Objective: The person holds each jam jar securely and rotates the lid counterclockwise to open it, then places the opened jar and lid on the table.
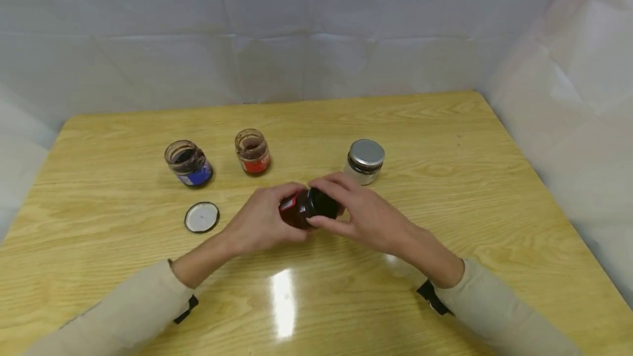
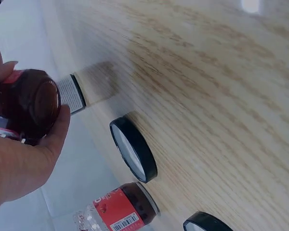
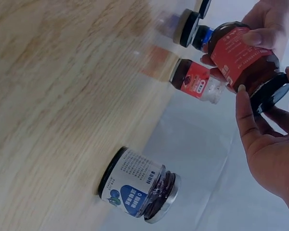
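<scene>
A jar of dark red jam (image 1: 295, 213) with a red label is held tilted on its side above the table. My left hand (image 1: 259, 217) grips its body, thumb and fingers on opposite sides. The fingers and thumb of my right hand (image 1: 371, 212) grip the jar's black lid (image 3: 271, 93), which sits on the mouth. In the left wrist view the jar's round base (image 2: 44, 101) faces the camera.
Behind my hands stand a lidless blue-labelled jar (image 1: 190, 163), a lidless red-labelled jar (image 1: 253, 153) and a silver-lidded jar (image 1: 366, 161) with a blueberry label. A loose lid (image 1: 201, 217) lies left of my left hand; another lid (image 2: 133, 149) shows in the left wrist view.
</scene>
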`<state>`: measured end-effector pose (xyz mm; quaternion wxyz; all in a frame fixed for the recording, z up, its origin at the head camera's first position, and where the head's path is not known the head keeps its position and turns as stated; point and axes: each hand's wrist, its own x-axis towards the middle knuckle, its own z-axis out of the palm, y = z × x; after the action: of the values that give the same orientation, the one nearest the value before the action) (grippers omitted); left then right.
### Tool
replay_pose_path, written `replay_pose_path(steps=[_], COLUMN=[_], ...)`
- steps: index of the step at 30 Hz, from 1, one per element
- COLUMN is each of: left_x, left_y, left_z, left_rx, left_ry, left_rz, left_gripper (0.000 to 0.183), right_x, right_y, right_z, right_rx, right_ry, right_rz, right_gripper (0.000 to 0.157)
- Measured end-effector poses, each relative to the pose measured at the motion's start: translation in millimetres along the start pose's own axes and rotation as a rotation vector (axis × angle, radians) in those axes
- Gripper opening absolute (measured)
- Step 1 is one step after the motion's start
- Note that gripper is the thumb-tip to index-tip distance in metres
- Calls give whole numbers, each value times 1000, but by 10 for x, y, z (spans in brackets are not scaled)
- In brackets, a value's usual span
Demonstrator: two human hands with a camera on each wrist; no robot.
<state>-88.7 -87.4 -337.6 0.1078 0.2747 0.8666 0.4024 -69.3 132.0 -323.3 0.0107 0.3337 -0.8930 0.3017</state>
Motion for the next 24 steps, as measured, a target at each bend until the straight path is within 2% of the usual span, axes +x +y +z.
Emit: replay_pose_path(steps=[4, 7, 10, 16, 19, 24], left_x=[-21, -28, -22, -32, -43, -36], left_y=[-4, -8, -7, -18, -31, -35], left_z=[8, 15, 18, 16, 18, 34], left_rx=[-1, 6, 23, 97, 116, 130], left_ry=[-18, -19, -11, 5, 9, 1], left_rz=[-12, -28, -32, -29, -41, -44], left_gripper=[59, 60, 58, 58, 60, 61], right_x=[4, 6, 5, -20, -24, -8], right_y=[29, 45, 55, 39, 18, -41], right_z=[-10, -29, -51, -112, -127, -73], right_rx=[-22, -19, -11, 46, 68, 37], right_ry=[-42, -64, -85, -103, -87, -99], right_rz=[-76, -79, -36, 105, 163, 211], right_gripper=[50, 51, 55, 67, 67, 67])
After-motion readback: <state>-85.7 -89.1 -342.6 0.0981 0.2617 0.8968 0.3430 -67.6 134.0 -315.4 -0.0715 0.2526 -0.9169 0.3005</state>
